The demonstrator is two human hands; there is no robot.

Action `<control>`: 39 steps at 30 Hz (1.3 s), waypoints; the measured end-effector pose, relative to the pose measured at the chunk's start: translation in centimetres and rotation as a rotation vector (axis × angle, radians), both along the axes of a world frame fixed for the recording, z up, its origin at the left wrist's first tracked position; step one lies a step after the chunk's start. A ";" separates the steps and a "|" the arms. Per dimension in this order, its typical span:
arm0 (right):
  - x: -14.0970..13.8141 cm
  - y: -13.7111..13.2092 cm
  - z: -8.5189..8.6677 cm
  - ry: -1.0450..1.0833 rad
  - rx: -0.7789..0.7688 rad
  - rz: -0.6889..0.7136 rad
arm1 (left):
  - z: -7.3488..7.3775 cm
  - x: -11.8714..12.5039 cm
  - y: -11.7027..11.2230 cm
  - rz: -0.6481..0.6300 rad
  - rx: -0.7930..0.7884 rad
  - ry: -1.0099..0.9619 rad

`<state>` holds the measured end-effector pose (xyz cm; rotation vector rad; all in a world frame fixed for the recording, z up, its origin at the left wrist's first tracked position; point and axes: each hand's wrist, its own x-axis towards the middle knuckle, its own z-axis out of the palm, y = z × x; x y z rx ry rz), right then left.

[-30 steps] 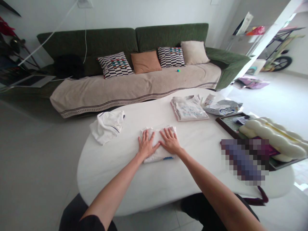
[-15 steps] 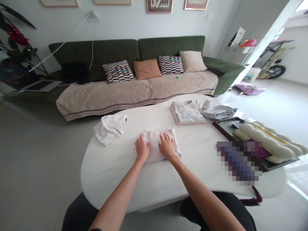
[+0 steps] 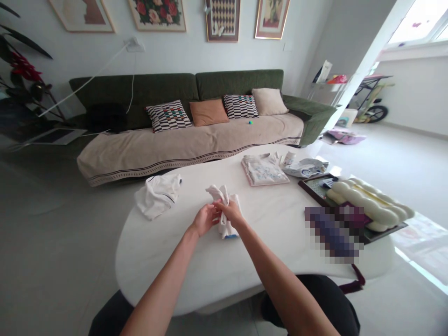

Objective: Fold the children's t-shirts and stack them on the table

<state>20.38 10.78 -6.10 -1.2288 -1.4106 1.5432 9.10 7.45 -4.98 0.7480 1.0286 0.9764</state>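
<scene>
A white garment [image 3: 227, 227] with a small blue patch at its near edge is bunched and partly folded over in the middle of the table. My left hand [image 3: 206, 219] has its fingers curled at the garment's left side, touching it. From the right, my right hand [image 3: 229, 211] grips the folded layer, with its fingertips meeting those of my left. Some of the fingers are hidden by the cloth and by each other. To the left lies a crumpled white garment [image 3: 159, 193] with dark trim. A folded printed garment [image 3: 265, 169] rests farther back on the right.
The white oval table [image 3: 168, 275] carries a dark tray [image 3: 315, 189] at its right, holding a puffy cream object [image 3: 371, 203]. A crinkled plastic packet [image 3: 308, 167] lies behind the tray. Beyond the table stands a green sofa [image 3: 140, 88] with cushions.
Both hands were lying flat on the spread garment; now they have come together and the garment is gathered and folded inward, narrower than before. The camera view has tilted up slightly.
</scene>
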 end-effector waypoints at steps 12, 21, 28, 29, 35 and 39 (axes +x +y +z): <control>9.8 2.3 0.6 0.219 -0.141 0.022 | 1.6 -4.9 -0.4 0.422 0.090 0.316; 13.5 5.3 -4.5 -0.315 -0.111 -0.087 | -5.8 -2.6 1.9 0.350 -0.138 0.488; 10.7 7.6 -5.4 -0.431 0.136 -0.177 | -5.6 -1.4 5.7 0.326 -0.129 0.451; 10.7 7.6 -5.4 -0.423 0.175 -0.166 | -5.4 -1.4 5.7 0.298 -0.110 0.416; 12.9 6.8 -4.9 -0.406 0.253 0.002 | -4.6 -1.7 4.3 0.300 0.075 0.252; 14.6 6.0 -4.9 -0.542 0.220 0.137 | -5.2 -1.8 2.5 0.296 -0.073 0.237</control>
